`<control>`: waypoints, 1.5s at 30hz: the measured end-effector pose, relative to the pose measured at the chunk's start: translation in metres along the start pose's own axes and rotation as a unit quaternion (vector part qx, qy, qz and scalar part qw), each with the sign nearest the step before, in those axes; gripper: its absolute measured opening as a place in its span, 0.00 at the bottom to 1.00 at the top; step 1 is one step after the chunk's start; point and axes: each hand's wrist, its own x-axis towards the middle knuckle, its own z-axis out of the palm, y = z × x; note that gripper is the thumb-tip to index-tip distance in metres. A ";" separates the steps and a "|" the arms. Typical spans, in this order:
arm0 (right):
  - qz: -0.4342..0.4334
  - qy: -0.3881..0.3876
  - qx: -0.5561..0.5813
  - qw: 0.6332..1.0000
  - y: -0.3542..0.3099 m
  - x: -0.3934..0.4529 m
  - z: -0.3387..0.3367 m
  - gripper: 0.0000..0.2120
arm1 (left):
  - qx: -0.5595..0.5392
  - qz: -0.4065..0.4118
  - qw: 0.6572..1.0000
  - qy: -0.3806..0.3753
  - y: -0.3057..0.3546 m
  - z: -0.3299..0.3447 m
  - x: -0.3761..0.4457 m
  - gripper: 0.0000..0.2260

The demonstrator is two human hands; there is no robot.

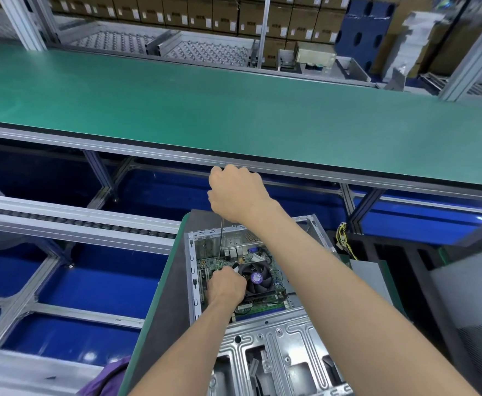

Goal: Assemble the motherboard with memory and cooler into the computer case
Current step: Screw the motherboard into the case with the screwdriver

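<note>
The motherboard (234, 270) already lies inside the computer case (262, 324), near the person. The right hand (237, 192) grips a long screwdriver (221, 241) from above, while the left hand (225, 285), fingers curled, rests on the board beside the cooler (255, 277). If the tip slips off the screw, it could scratch the board.

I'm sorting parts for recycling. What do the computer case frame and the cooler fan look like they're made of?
The computer case looks like bare sheet steel: silvery-grey, matte, with stamped ribs and punched holes. The cooler fan appears to be black moulded plastic, slightly glossy, with a purple sticker on its hub. Any metal heatsink beneath it is hidden.
</note>
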 end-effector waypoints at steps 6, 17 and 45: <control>-0.022 -0.077 0.081 0.993 0.004 0.003 -0.007 0.11 | -0.001 0.000 1.000 0.008 0.000 0.000 0.000 0.06; -0.029 -0.039 0.055 0.997 0.009 0.000 -0.004 0.11 | 0.006 -0.003 1.000 0.007 0.000 0.001 0.000 0.06; -0.005 -0.042 -0.011 0.999 0.011 0.004 -0.003 0.10 | 0.011 -0.006 1.000 0.009 -0.002 0.003 0.002 0.06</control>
